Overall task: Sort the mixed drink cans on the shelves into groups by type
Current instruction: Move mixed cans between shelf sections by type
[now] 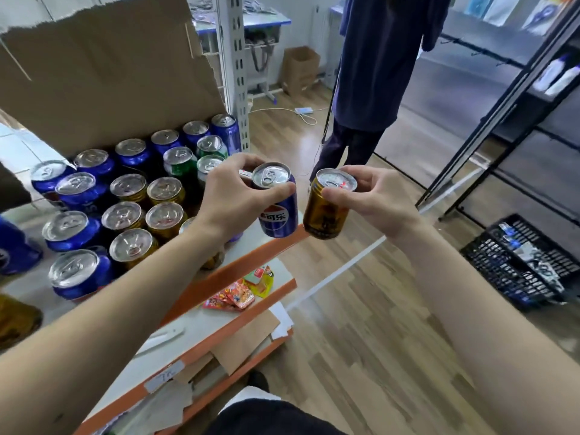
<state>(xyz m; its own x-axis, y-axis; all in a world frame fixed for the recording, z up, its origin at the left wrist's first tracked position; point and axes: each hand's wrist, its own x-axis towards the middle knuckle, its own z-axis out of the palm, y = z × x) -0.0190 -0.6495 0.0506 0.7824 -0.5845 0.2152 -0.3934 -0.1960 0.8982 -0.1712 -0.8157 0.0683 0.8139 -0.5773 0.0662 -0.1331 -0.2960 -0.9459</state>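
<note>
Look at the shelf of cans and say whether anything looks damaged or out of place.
The cardboard sheet behind the cans has a ragged, torn top edge. On the shelf, green cans stand among blue and gold ones, still unsorted.

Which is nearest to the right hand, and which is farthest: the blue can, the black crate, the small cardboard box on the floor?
From the right hand:
1. Blue can, just left of it, held in the left hand.
2. Black crate, on the floor, lower right.
3. Small cardboard box, far back by the wall.

"可乐" on blue can
</note>
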